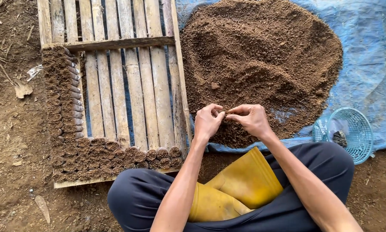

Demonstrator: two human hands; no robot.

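Over my crossed legs and yellow boots [240, 182], my left hand [207, 121] and right hand [251, 119] meet, fingers pinched shut on a small soil-filled pouch [225, 116] held crosswise between them; the soil heap [261, 60] lies just beyond, the bamboo rack [128, 86] of filled pouches to my left

Crumbly matt soil [261, 56], rough bamboo rack [128, 86], seemingly plastic tarp [369, 51].
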